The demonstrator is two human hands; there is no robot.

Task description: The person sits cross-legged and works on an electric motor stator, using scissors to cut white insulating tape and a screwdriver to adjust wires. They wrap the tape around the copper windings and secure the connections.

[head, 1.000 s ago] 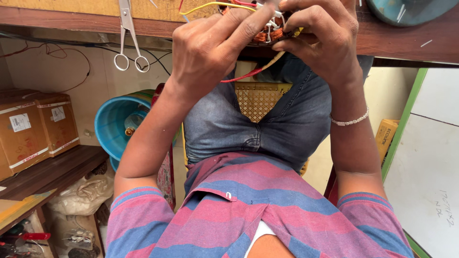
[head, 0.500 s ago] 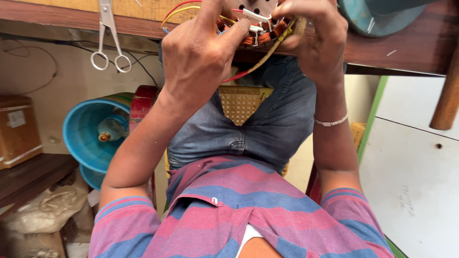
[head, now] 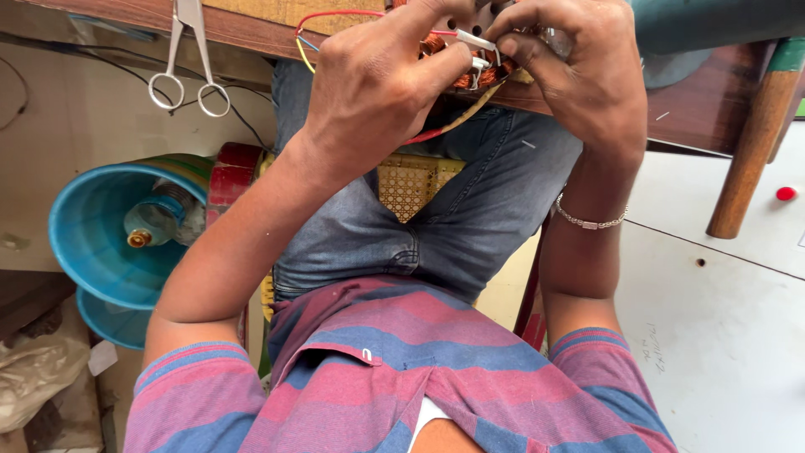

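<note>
Fingers of both hands pinch at a copper coil winding (head: 470, 71) held against the wooden bench edge (head: 696, 80): the left hand (head: 377, 92) grips its side, the right hand (head: 579, 75) nips a thin white sleeve (head: 474, 40). Fine wire looks delicate; the stiff core is probably the safer hold. Beyond, scissors (head: 189, 59) hang.

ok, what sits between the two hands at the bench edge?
Head view: between the left hand and right hand sits a copper-wound coil with a thin white sleeve across it, pinched by fingers of both.
</note>
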